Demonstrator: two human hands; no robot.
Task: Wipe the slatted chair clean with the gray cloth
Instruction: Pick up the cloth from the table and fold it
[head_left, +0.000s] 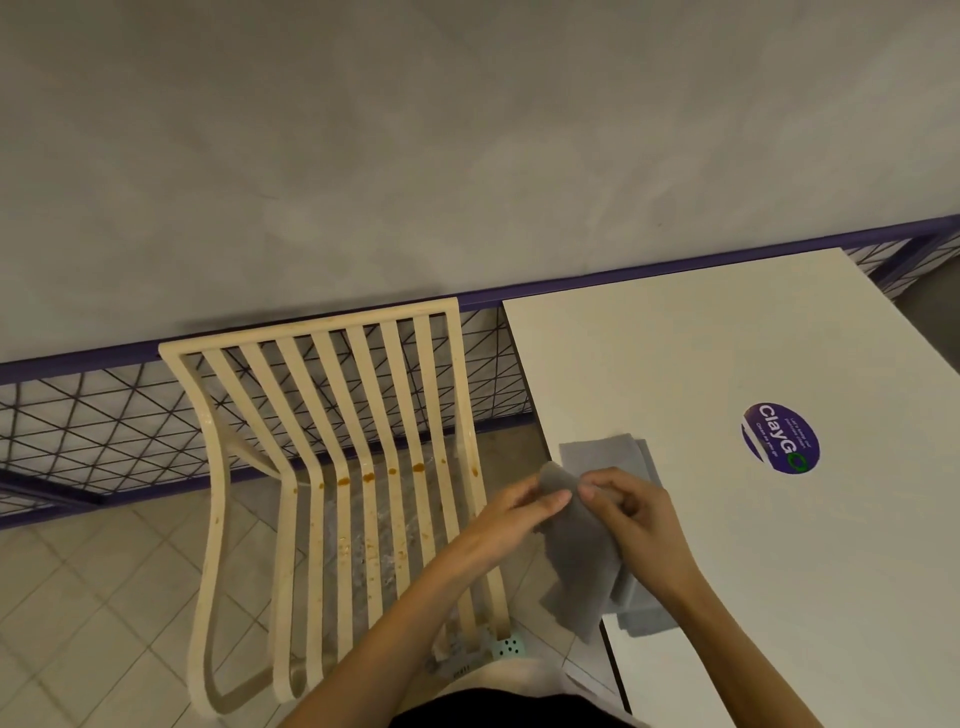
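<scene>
A cream slatted chair (332, 457) stands on the tiled floor left of the table. Orange-brown stains dot its seat slats near the bend and further forward. The gray cloth (582, 561) hangs over the table's left edge, part of it lying flat on the tabletop. My left hand (519, 509) pinches the cloth's upper edge from the left. My right hand (628, 509) pinches the same edge from the right. Both hands are above the chair's right side and the table edge.
A white table (779, 364) with a round purple sticker (781, 438) fills the right. Behind the chair runs a purple-framed wire mesh fence (93, 415) below a gray wall. A light teal perforated object (506, 647) lies on the floor by the chair's front.
</scene>
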